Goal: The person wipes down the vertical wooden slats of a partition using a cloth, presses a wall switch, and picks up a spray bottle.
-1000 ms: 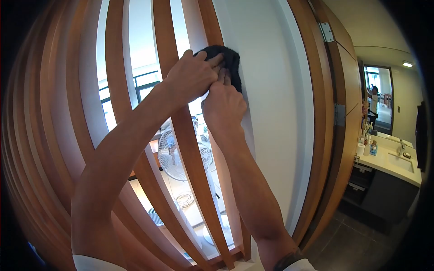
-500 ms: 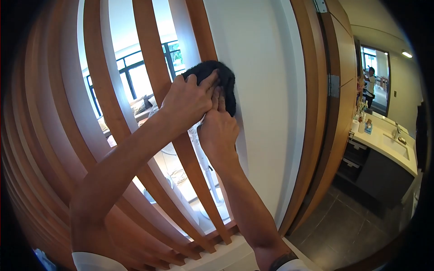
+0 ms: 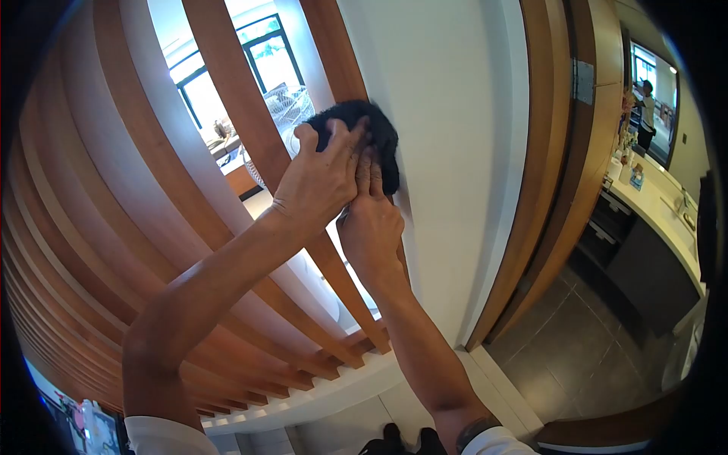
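Observation:
A black cloth [image 3: 385,144] is pressed against the wooden slat [image 3: 334,53] that stands beside the white wall panel [image 3: 447,152]. My left hand [image 3: 322,171] lies on the cloth's lower left part, its fingers curved and partly spread over it. Just below and to the right, my right hand [image 3: 369,220] touches the cloth with its fingers held together. The fingertips of both hands meet near the middle of the cloth. Its far side, against the slat, is hidden.
More wooden slats [image 3: 152,167] run off to the left, with a fan [image 3: 288,106] and windows behind them. On the right are a door frame [image 3: 546,152], a sink counter [image 3: 660,205] and a mirror showing a person [image 3: 646,114]. Dark shoes [image 3: 409,438] stand below.
The view has tilted down, bringing the floor and shoes into sight. Both hands and the cloth have moved down along the slat.

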Demonstrator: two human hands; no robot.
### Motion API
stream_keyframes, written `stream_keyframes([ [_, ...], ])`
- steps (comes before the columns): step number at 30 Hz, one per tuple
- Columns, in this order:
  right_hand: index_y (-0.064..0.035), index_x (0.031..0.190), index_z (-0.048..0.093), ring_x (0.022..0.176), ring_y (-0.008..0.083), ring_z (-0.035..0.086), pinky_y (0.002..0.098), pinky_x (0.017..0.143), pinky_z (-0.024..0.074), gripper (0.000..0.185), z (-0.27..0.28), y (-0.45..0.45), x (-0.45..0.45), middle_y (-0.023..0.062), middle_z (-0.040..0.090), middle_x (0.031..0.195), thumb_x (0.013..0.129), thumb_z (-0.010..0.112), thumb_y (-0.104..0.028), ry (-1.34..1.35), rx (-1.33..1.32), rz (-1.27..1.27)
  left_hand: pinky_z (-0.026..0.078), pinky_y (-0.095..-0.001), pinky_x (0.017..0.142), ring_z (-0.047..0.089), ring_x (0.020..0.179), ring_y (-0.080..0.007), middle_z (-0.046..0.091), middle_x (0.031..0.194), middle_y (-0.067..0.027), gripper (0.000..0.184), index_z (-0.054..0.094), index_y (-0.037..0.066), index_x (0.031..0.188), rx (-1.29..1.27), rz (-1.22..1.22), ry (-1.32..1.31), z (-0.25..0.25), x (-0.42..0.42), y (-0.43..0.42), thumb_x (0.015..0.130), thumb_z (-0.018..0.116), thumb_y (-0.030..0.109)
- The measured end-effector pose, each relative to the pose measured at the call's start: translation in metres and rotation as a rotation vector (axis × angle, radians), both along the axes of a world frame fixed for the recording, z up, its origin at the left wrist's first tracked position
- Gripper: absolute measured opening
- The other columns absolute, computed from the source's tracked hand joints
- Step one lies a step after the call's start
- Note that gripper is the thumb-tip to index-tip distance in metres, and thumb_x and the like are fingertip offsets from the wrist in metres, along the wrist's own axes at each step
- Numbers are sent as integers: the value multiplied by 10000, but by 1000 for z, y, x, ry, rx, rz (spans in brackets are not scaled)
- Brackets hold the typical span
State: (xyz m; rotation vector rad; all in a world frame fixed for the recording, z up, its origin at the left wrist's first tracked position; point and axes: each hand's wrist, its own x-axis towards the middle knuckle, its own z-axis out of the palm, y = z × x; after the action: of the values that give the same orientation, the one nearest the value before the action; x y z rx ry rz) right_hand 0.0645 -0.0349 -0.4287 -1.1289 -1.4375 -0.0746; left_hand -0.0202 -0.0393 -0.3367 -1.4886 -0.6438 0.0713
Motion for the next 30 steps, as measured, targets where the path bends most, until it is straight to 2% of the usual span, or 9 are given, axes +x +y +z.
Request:
stream_keyframes([
  [1,29,1421,429,831,370,708,405,645,583,690,-4,-3,0,221,501,1419,761,630,-2,-1,-6,-4,437,-525,869,545,1161,-319,494,1471,-73,369,660,134,1248,-6,-4,-1,-6,-1,0,889,600,192],
  [3,17,1428,423,772,363,706,394,627,584,712,-8,-6,1,200,532,1396,750,641,-7,-36,-91,-63,346,-626,996,371,1391,-288,503,1462,-50,381,645,125,1268,-13,-58,-20,-13,-5,3,901,601,219],
  [7,6,1392,485,779,345,698,441,618,559,688,-9,-4,0,175,567,1365,731,669,-41,-40,7,-164,340,-620,1044,374,1404,-282,523,1436,-93,400,629,82,1277,-199,-229,-58,7,-15,14,892,611,188],
  [13,26,1252,622,1143,384,553,487,880,423,562,-1,-10,-16,155,633,1246,711,702,-104,7,60,-415,340,-486,1130,415,1386,-292,552,1392,-162,405,626,13,1253,-312,-224,103,26,-13,13,868,625,139],
  [15,85,1233,608,1221,412,498,495,945,390,533,1,-5,-30,212,628,1216,726,673,-63,-21,221,-479,318,-453,1162,429,1381,-290,568,1374,-164,386,646,10,1224,-305,-278,107,29,-18,17,860,627,138],
  [16,148,1242,562,1255,453,477,529,998,390,537,0,1,-37,292,584,1248,749,648,-47,13,256,-409,289,-443,1185,429,1383,-304,582,1352,-174,368,655,-8,1204,-337,-351,82,28,-21,21,861,611,117],
  [20,193,1297,468,1307,517,414,520,1126,326,611,-3,12,-52,361,468,1361,769,649,-56,69,259,-376,289,-454,1171,418,1390,-318,563,1380,-173,405,646,-20,1221,-215,-332,158,19,-22,27,856,564,135],
  [24,177,1323,449,1329,469,418,498,1134,336,701,-5,12,-53,318,467,1393,699,712,-3,121,268,-373,281,-470,1183,406,1398,-319,569,1363,-192,430,619,-46,1247,-298,-364,117,16,-19,25,836,592,77],
  [30,150,1378,405,1349,456,386,478,1159,296,711,-35,2,-62,293,434,1427,753,686,-42,328,76,-265,286,-464,1180,395,1404,-319,567,1367,-183,433,618,-44,1250,-392,-348,90,-19,-24,16,837,578,81],
])
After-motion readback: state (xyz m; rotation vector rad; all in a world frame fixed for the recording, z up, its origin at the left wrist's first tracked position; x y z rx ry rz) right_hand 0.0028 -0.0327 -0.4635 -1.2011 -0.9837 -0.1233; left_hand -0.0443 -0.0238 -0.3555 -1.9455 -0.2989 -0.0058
